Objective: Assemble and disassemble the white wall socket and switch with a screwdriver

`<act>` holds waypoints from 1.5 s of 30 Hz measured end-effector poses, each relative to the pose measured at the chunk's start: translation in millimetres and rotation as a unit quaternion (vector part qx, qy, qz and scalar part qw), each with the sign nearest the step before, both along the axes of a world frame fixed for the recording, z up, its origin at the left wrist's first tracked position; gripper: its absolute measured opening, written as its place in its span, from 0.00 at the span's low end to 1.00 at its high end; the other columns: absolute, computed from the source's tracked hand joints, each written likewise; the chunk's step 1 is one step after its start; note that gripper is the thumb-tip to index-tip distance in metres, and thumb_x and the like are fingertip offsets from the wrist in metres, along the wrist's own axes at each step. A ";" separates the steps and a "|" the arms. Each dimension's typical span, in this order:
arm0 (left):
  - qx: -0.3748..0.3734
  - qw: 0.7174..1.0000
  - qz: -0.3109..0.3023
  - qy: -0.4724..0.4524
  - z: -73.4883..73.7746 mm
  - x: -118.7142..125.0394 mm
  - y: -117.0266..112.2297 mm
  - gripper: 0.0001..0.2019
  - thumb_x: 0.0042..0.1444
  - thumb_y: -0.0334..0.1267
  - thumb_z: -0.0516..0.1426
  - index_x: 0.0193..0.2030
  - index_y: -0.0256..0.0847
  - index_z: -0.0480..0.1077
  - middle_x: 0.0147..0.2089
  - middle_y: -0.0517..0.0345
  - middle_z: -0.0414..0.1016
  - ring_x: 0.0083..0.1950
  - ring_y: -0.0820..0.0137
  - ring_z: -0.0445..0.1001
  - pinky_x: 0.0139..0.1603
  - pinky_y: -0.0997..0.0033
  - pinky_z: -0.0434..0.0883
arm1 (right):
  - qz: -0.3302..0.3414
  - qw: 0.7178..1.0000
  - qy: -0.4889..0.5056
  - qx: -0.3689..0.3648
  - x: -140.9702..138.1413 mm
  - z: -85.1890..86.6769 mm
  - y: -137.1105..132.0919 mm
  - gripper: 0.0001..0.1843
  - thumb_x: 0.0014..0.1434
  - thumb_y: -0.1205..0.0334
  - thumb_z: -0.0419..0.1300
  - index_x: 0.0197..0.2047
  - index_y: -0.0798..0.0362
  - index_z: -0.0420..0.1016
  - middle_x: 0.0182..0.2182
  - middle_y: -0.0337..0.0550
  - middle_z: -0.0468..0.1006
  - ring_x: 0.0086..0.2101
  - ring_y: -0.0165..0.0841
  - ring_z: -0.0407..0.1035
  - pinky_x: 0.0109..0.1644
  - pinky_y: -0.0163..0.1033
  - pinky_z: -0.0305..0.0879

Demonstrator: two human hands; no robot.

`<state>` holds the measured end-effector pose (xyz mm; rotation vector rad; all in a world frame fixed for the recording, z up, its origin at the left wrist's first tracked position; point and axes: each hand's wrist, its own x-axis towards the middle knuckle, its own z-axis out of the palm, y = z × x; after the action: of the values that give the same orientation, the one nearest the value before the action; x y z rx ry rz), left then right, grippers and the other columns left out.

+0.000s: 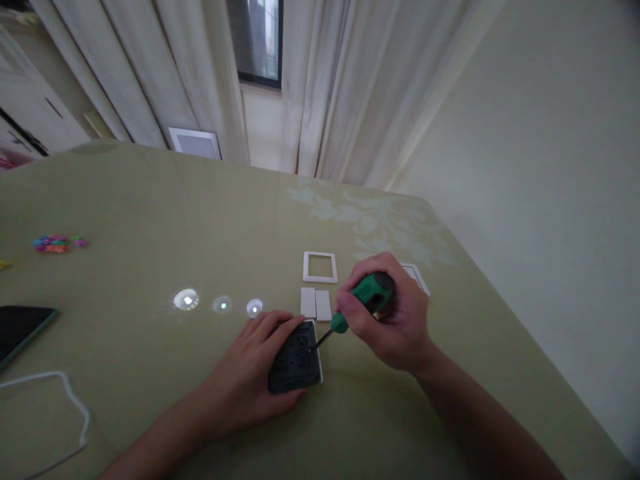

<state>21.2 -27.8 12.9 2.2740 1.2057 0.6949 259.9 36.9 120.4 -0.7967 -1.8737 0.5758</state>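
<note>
My left hand (263, 370) grips a wall switch (296, 363) by its edges, its black back with moulded recesses facing up and a white rim showing at the right. Closed around the green and black handle of a screwdriver (367, 297) is my right hand (395, 320). The screwdriver slants down to the left, and its tip meets the black back of the switch. Just beyond lie two white rocker plates (315, 304), side by side. Behind those is a square white frame (320, 267). Another white switch piece (416, 279) is partly hidden behind my right hand.
A dark phone or tablet (23, 330) lies at the left edge, with a white cable (65, 387) nearer me. Colourful small items (53, 243) sit farther back. The glossy table (150, 213) reflects lights; a wall (560, 167) runs along its right side, curtains (360, 87) behind.
</note>
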 end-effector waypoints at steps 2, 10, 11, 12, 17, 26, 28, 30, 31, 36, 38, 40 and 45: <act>0.003 1.000 0.003 -0.002 0.1 0.4 -0.2 0.46 0.55 0.38 0.69 0.76 0.55 0.54 0.70 0.48 0.68 0.69 0.45 0.69 0.70 0.39 0.72 | -0.002 1.000 0.001 -0.004 1.2 -0.9 0.8 0.09 0.65 0.63 0.70 0.44 0.46 0.73 0.33 0.32 0.76 0.28 0.26 0.72 0.32 0.33 0.69; 0.006 1.000 0.010 -0.011 1.7 1.5 -0.4 0.44 0.54 0.38 0.70 0.76 0.54 0.57 0.70 0.49 0.70 0.68 0.46 0.71 0.70 0.41 0.73 | -0.001 1.000 -0.010 0.012 -1.4 -3.6 2.8 0.09 0.64 0.64 0.70 0.44 0.47 0.73 0.33 0.32 0.76 0.29 0.26 0.73 0.34 0.33 0.69; 0.008 1.000 0.010 -0.013 1.7 1.5 -0.2 0.44 0.54 0.38 0.70 0.76 0.53 0.57 0.69 0.49 0.70 0.68 0.46 0.71 0.69 0.42 0.73 | -0.002 1.000 -0.011 0.013 -1.6 -3.6 2.9 0.09 0.64 0.64 0.70 0.44 0.47 0.73 0.33 0.32 0.76 0.29 0.26 0.73 0.34 0.33 0.69; 0.010 1.000 0.010 -0.012 1.8 1.4 -0.1 0.45 0.54 0.38 0.70 0.76 0.53 0.57 0.69 0.49 0.70 0.68 0.46 0.71 0.69 0.41 0.73 | 0.000 1.000 -0.010 0.011 -1.7 -3.4 3.0 0.09 0.64 0.64 0.69 0.44 0.47 0.73 0.33 0.32 0.77 0.29 0.26 0.73 0.34 0.33 0.69; 0.009 1.000 0.007 -0.008 2.2 1.0 0.0 0.45 0.54 0.38 0.70 0.76 0.53 0.56 0.69 0.48 0.70 0.68 0.46 0.71 0.69 0.40 0.74 | 0.066 0.998 -0.016 -0.003 -0.8 0.5 0.7 0.12 0.60 0.68 0.68 0.45 0.47 0.74 0.35 0.34 0.78 0.29 0.27 0.72 0.32 0.33 0.70; 0.018 1.000 0.008 -0.013 2.2 0.9 0.0 0.44 0.53 0.36 0.69 0.75 0.53 0.57 0.70 0.47 0.69 0.68 0.45 0.71 0.69 0.39 0.73 | 0.153 0.984 -0.083 0.036 1.7 13.9 -13.5 0.28 0.59 0.71 0.64 0.62 0.51 0.66 0.48 0.44 0.78 0.45 0.33 0.77 0.52 0.38 0.75; 0.017 1.000 0.007 -0.012 2.5 0.9 -0.2 0.44 0.54 0.36 0.69 0.75 0.53 0.57 0.70 0.47 0.69 0.68 0.45 0.71 0.69 0.39 0.73 | 0.163 0.980 -0.105 0.039 3.0 19.3 -14.4 0.28 0.60 0.71 0.64 0.62 0.52 0.67 0.50 0.45 0.79 0.47 0.34 0.76 0.54 0.39 0.75; 0.015 1.000 0.002 -0.008 2.8 0.6 -0.6 0.43 0.55 0.36 0.68 0.75 0.53 0.57 0.71 0.46 0.68 0.69 0.45 0.70 0.69 0.38 0.72 | 0.174 0.977 -0.119 0.039 3.8 23.8 -14.5 0.27 0.61 0.72 0.63 0.63 0.54 0.68 0.51 0.45 0.80 0.48 0.33 0.76 0.55 0.38 0.75; 0.014 1.000 -0.002 -0.006 2.9 0.4 -0.8 0.43 0.55 0.37 0.68 0.75 0.53 0.56 0.71 0.46 0.68 0.69 0.45 0.70 0.69 0.37 0.72 | 0.178 0.976 -0.123 0.038 4.0 25.2 -14.3 0.27 0.61 0.72 0.63 0.64 0.55 0.69 0.50 0.45 0.81 0.48 0.33 0.76 0.55 0.37 0.75; 0.001 1.000 -0.001 -0.009 3.4 0.4 -1.3 0.45 0.55 0.37 0.69 0.76 0.54 0.55 0.70 0.46 0.68 0.69 0.44 0.70 0.70 0.36 0.71 | 0.152 0.981 -0.112 0.048 3.6 24.1 -12.6 0.25 0.66 0.69 0.67 0.65 0.55 0.72 0.47 0.43 0.83 0.42 0.31 0.77 0.50 0.36 0.77; -0.003 1.000 0.003 -0.012 3.8 0.9 -1.3 0.44 0.55 0.36 0.69 0.76 0.54 0.56 0.70 0.47 0.68 0.68 0.44 0.71 0.69 0.36 0.72 | 0.149 0.981 -0.112 0.050 4.0 23.2 -12.2 0.26 0.66 0.69 0.67 0.66 0.53 0.72 0.48 0.43 0.83 0.42 0.31 0.78 0.50 0.37 0.77; -0.003 1.000 0.002 -0.013 3.9 1.1 -1.4 0.44 0.55 0.36 0.69 0.76 0.55 0.56 0.70 0.47 0.68 0.68 0.44 0.71 0.69 0.36 0.72 | 0.152 0.980 -0.121 0.040 4.8 23.4 -12.1 0.29 0.66 0.69 0.67 0.68 0.52 0.71 0.48 0.44 0.84 0.43 0.32 0.78 0.50 0.38 0.78; 0.005 1.000 0.000 -0.011 2.0 -0.1 -1.4 0.45 0.54 0.36 0.69 0.76 0.54 0.55 0.71 0.46 0.68 0.69 0.43 0.70 0.69 0.37 0.72 | 0.129 0.982 -0.139 0.012 6.2 25.0 -11.5 0.30 0.67 0.67 0.66 0.70 0.49 0.70 0.47 0.42 0.83 0.41 0.32 0.79 0.47 0.36 0.79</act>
<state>21.0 -29.1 14.9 2.2685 1.1957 0.7244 266.2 25.3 145.4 -0.6479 -2.2582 0.6256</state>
